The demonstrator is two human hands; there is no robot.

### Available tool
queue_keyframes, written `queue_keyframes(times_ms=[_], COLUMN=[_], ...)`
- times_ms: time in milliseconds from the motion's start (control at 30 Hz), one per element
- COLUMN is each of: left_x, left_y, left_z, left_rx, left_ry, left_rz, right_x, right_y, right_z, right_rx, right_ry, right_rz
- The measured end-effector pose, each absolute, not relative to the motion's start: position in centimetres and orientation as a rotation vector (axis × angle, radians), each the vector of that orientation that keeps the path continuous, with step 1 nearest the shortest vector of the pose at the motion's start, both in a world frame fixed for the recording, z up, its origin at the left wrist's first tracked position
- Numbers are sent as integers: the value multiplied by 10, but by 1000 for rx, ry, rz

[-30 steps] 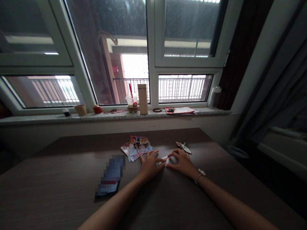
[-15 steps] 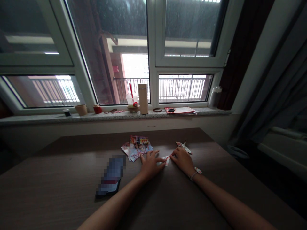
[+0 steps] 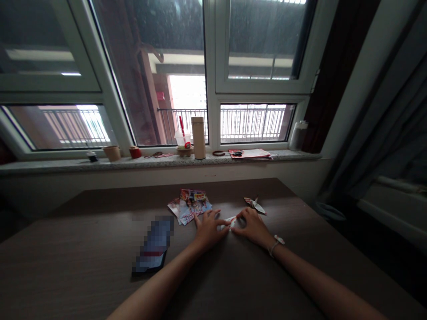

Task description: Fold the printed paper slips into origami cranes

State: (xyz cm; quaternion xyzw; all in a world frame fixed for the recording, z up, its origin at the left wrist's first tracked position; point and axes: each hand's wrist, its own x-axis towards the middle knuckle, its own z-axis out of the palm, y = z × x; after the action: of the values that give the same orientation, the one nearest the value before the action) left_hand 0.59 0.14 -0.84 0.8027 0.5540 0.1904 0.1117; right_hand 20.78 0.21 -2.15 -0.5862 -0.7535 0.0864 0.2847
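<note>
A small folded piece of white and red paper [image 3: 232, 220] lies on the brown table between my hands. My left hand [image 3: 209, 230] presses its left part with thumb and forefinger, the other fingers spread toward the printed sheets. At its right edge, my right hand [image 3: 252, 226] pinches the paper between bent fingers and thumb. The fingers cover much of the paper. Just beyond my right hand rests a folded paper figure with pointed ends [image 3: 255, 205], like a paper crane. Colourful printed sheets [image 3: 191, 206] lie in a loose stack beyond my left hand.
A phone with a blurred-out screen [image 3: 153, 246] lies left of my left forearm. Along the stone windowsill [image 3: 160, 164] stand a tan flask [image 3: 199, 138], a plastic cup with a red straw [image 3: 182, 138], a paper cup [image 3: 112, 153], a clear bottle [image 3: 298, 135] and scissors [image 3: 236, 154].
My right hand has shifted slightly; its thumb now comes in nearer, low at the paper's right side, and the wrist has turned. My left hand stays nearly in place.
</note>
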Motion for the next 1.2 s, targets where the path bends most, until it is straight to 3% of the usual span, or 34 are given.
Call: queue_keyframes(times_ms=[333,600,1200], left_x=[6,7,7], left_y=[2,2,2], left_z=[-10,-8,-12], left_rx=[2364,2358,2381], left_ry=[1619,1619,1620], left_rz=[587,565,626], right_x=[212,203,217], right_y=[5,3,7], right_z=[-25,-15,-27], right_rx=[-1527,-1625,-1365], right_ry=[-1985,-1986,-1912], right_rz=[272,103,390])
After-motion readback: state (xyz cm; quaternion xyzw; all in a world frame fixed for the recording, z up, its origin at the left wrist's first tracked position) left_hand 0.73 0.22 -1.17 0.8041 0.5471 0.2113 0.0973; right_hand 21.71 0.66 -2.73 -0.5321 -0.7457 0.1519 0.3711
